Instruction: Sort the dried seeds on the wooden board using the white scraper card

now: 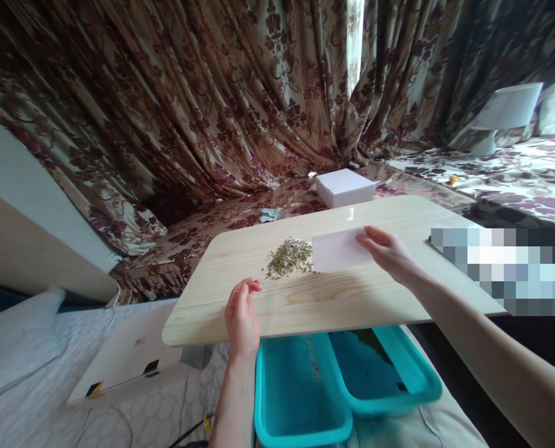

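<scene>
We had bits (289, 257) mostly heaped on board (200, 308), few left stray; right hand (387, 250) pinched card (337, 252), left hand (242, 317) loosely curled, empty.

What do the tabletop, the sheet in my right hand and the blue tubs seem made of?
The tabletop: wood or wood-look laminate, smooth with a slight sheen; pale grain shows. The sheet: likely paper or card, matte, thin and flat, though possibly plastic. The blue tubs: probably moulded plastic, faintly glossy, with even colour and rounded rims.
</scene>
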Demonstrator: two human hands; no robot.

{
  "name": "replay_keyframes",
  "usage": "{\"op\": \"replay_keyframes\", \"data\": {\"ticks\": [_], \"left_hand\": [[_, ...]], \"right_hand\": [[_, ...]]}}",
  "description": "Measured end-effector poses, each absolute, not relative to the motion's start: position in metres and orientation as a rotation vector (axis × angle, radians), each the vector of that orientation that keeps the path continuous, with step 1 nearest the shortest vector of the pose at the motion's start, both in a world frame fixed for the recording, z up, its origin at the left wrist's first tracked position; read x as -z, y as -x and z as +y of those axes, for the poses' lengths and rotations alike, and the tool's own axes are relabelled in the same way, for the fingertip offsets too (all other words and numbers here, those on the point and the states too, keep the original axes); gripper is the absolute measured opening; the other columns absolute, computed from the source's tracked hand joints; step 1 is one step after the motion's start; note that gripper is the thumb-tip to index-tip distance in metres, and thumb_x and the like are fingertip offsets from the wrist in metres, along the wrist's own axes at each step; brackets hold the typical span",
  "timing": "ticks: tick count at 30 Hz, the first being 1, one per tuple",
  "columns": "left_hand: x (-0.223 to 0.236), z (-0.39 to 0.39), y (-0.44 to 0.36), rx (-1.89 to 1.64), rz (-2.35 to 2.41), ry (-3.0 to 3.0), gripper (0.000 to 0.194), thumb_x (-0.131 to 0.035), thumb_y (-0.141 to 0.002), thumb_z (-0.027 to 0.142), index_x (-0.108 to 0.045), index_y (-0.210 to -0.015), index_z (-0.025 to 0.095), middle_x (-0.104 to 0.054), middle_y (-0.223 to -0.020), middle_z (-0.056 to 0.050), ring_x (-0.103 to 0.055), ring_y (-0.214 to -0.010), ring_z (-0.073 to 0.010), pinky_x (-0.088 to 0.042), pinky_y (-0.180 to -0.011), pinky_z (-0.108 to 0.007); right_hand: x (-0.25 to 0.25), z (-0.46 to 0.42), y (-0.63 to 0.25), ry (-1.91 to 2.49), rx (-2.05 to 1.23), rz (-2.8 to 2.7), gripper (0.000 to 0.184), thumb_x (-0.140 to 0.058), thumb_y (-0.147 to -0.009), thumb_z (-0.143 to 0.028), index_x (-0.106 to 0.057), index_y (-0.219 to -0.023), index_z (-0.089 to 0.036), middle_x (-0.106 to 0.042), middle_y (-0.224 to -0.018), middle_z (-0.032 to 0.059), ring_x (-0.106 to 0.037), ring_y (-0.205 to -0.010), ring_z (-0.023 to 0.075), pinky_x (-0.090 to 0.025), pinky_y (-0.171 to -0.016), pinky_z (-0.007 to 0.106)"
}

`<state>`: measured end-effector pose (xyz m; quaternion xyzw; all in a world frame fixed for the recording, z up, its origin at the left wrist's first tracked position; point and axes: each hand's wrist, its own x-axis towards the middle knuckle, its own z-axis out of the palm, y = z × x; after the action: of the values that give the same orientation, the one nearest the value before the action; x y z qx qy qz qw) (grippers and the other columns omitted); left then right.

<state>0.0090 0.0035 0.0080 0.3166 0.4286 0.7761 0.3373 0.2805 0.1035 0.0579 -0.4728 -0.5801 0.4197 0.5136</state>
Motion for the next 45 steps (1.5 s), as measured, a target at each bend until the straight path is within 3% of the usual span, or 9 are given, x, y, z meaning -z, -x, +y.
{"op": "replay_keyframes", "data": {"ticks": [17,45], "left_hand": [[-0.008,0.003,-0.009,-2.012,1.135,-0.842,0.021,-0.062,-0.079,0.039,-0.067,-0.081,0.019,-0.065,-0.073,0.000,-0.063,-0.091,-0.0174,-0.042,-0.098,-0.038],[-0.006,0.004,-0.008,-2.027,1.126,-0.840,0.022,-0.064,-0.078,0.039,-0.068,-0.081,0.017,-0.065,-0.073,-0.001,-0.063,-0.090,-0.0177,-0.043,-0.098,-0.039]], "right_hand": [[-0.064,0.099,-0.279,1.139,-1.027,-1.430,0.028,-0.064,-0.069,-0.048,-0.058,-0.078,-0.023,-0.066,-0.079,0.0036,-0.058,-0.077,0.0209,-0.044,-0.064,0.029],[-0.068,0.103,-0.281,1.156,-1.054,-1.420,0.020,-0.064,-0.070,-0.042,-0.057,-0.073,-0.024,-0.065,-0.077,0.0030,-0.057,-0.073,0.0193,-0.043,-0.062,0.028]]}}
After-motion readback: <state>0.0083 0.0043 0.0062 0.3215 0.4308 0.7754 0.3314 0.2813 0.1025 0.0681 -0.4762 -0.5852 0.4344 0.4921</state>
